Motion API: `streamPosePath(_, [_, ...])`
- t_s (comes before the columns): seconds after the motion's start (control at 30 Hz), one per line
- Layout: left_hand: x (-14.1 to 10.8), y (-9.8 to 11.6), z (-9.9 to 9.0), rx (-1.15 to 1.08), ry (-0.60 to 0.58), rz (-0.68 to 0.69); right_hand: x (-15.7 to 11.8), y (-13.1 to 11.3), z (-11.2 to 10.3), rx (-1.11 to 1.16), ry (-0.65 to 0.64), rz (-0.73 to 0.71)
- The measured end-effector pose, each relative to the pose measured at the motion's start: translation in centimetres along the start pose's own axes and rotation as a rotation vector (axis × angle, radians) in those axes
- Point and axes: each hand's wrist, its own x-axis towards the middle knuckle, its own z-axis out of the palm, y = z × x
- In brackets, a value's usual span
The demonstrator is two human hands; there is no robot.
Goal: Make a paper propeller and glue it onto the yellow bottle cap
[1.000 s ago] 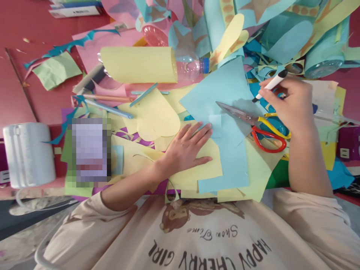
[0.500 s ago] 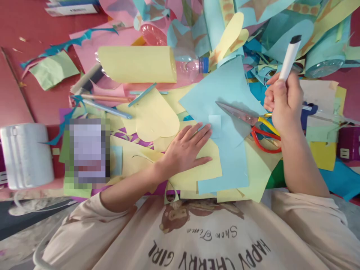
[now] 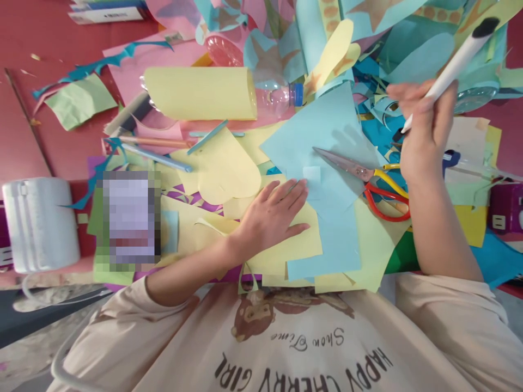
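My left hand (image 3: 272, 212) lies flat with fingers stretched out on pale yellow paper (image 3: 304, 242), its fingertips at the light blue paper (image 3: 339, 239). Right by those fingertips is a small light blue square (image 3: 312, 175). Raised above the paper on the right, my right hand (image 3: 427, 128) grips a white marker (image 3: 453, 71). The marker slants, its black end up and to the right, its narrow end down by my fingers. Scissors (image 3: 368, 177) with red and yellow handles rest on the blue paper, beside my right wrist, blades pointing left.
A plastic bottle (image 3: 275, 102) wrapped in yellow paper lies at the back. Yellow heart-shaped paper (image 3: 229, 169) sits left of centre. A white case (image 3: 41, 226) stands far left, near a blurred-out rectangular item (image 3: 129, 220). Blue paper scraps (image 3: 371, 136) and a green crumpled sheet (image 3: 80, 100) lie around.
My right hand has tilted the marker further to the right and shifted its hold, so more of the marker shows. My left hand has stayed in place.
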Motion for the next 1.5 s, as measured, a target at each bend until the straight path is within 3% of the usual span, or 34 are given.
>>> streamPosePath(0.13, [0.8, 0.4, -0.8, 0.06, 0.001, 0.043, 0.9, 0.1, -0.6, -0.091, 0.186, -0.02])
streamPosePath(0.23, [1.1, 0.5, -0.9, 0.048, 0.032, 0.052, 0.3, -1.3, 0.0, 0.036, 0.337, 0.111])
streamPosePath(0.33, [1.1, 0.4, -0.4, 0.02, 0.081, 0.042, -1.1, -2.8, 1.2, 0.166, 0.353, 0.232])
streamPosePath(0.47, [0.9, 0.2, 0.3, 0.006, 0.156, 0.046, -3.5, -4.3, 2.7, 0.265, 0.183, 0.244])
streamPosePath(0.57, [0.9, 0.1, 0.6, 0.011, 0.196, 0.047, -5.1, -5.1, 3.7, 0.106, -0.09, 0.261])
streamPosePath(0.73, [0.9, -0.1, 0.7, -0.008, 0.222, 0.036, -6.3, -5.4, 4.8, -0.381, -0.448, -0.047])
streamPosePath(0.9, [0.9, -0.1, 0.6, -0.039, 0.216, 0.027, -6.6, -4.9, 5.0, -0.577, -0.648, -0.177])
streamPosePath(1.1, [0.8, -0.1, 0.5, -0.039, 0.199, 0.031, -6.7, -5.0, 4.7, -0.581, -0.757, -0.149])
streamPosePath(1.33, [0.7, -0.1, 0.6, -0.11, 0.111, -0.004, -6.6, -4.9, 4.6, -0.548, -0.778, -0.105])
streamPosePath(1.5, [0.8, -0.4, 0.7, -0.137, 0.12, -0.028, -6.6, -4.9, 4.6, -0.553, -0.787, -0.109])
